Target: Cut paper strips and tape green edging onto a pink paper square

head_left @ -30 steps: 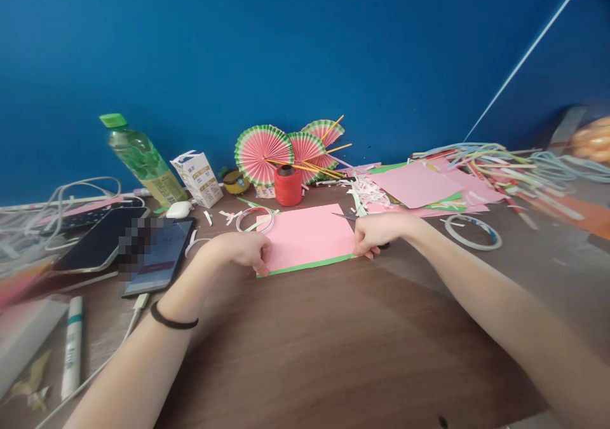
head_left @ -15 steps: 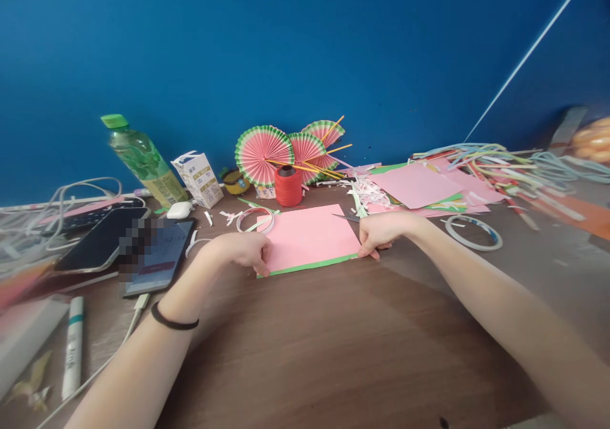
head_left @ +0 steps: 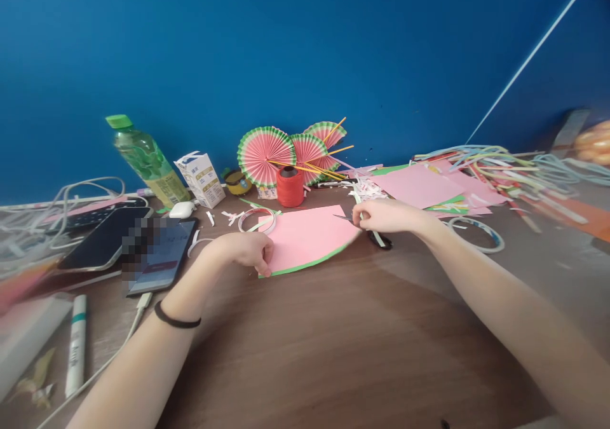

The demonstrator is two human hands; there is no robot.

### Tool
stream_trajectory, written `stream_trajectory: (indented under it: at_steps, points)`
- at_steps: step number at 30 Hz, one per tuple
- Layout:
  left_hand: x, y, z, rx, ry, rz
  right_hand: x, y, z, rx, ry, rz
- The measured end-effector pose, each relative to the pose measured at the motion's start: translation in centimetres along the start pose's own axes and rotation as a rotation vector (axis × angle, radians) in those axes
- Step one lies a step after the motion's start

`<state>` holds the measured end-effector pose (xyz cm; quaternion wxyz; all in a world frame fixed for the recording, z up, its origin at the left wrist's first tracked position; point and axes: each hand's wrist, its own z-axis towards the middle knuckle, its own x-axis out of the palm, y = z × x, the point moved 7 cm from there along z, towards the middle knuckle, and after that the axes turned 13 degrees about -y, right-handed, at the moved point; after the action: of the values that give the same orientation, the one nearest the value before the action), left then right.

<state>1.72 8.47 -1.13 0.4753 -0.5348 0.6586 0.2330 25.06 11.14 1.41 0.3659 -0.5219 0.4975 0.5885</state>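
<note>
A pink paper sheet with a green strip along its near edge lies on the dark wooden table in front of me. My left hand is closed at its near left corner, fingertips on the paper. At the near right corner, my right hand pinches the paper and holds it raised, so the near edge curves upward. A pair of scissors lies under my right hand; the black handle and blade tip show, the rest is covered. A roll of tape overlaps the sheet's far left corner.
Behind the sheet stand a red thread spool and pleated paper fans. Paper sheets, scraps and another tape roll lie to the right. Left are a bottle, a carton, phones and a marker.
My right hand has moved up and away, lifting the sheet's near right corner off the table. The scissors' black handle now shows beneath it. My left hand stays at the left corner.
</note>
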Motion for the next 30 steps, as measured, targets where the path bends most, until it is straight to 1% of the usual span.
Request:
stream_trajectory:
  at_steps: [2, 4, 6, 8, 12, 15, 18, 20, 24, 26, 30]
  points:
    - [0.0, 0.0, 0.0, 0.008, 0.001, 0.001, -1.0, -0.1, 0.0, 0.043, -0.124, -0.021]
    - [0.0, 0.1, 0.0, 0.015, -0.002, -0.001, -1.3, 0.7, -0.2, 0.024, -0.186, 0.027]
    - [-0.1, 0.1, 0.0, 0.016, -0.003, -0.007, -0.6, 2.2, -0.3, -0.056, -0.159, 0.120]
    - [-0.1, 0.0, -0.1, 0.014, -0.002, -0.008, 0.8, 4.0, -0.6, -0.137, -0.073, 0.189]
    - [-0.3, -0.3, -0.4, 0.001, -0.001, 0.044, 3.5, 6.6, -0.9, -0.204, -0.022, 0.177]
    - [-0.6, -0.7, -0.8, -0.014, 0.006, 0.091, 4.6, 7.3, -0.9, -0.224, -0.039, 0.167]
    - [-0.8, -1.2, -1.0, -0.002, 0.015, 0.094, 4.8, 7.4, -0.9, -0.247, -0.072, 0.152]
    - [-0.8, -1.6, -0.8, 0.018, -0.021, 0.069, 4.9, 7.4, -0.9, -0.257, -0.075, 0.152]
    - [-0.6, -2.9, 0.4, 0.077, -0.223, -0.015, 5.0, 7.4, -0.9, -0.260, -0.079, 0.166]
    - [0.0, -3.5, 0.9, 0.120, -0.263, -0.071, 5.0, 7.4, -0.9, -0.250, -0.079, 0.169]
    - [0.8, -3.7, 1.5, 0.136, -0.296, -0.087, 5.0, 7.4, -1.0, -0.231, -0.060, 0.159]
